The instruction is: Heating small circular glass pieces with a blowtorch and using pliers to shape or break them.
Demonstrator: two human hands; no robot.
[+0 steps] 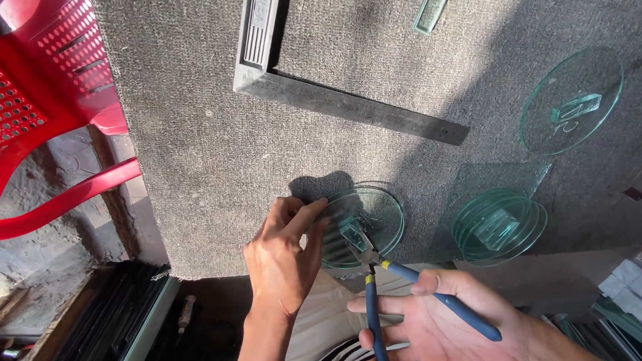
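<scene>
At the near edge of the grey carpeted table (200, 154) | a round glass disc (374, 217) is pinched at its left rim by the left hand (284, 257) | blue-handled pliers (374, 267) are gripped in the right hand (441, 314), jaws set on the disc | a stack of glass discs (498, 224) is seen nearby to the right | a steel square (334, 97) is laid beyond.

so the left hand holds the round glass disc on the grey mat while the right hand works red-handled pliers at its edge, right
Not quite: the head view shows the pliers have blue handles, not red. The rest stands: the left hand holds the round glass disc on the grey mat while the right hand works them.
</scene>
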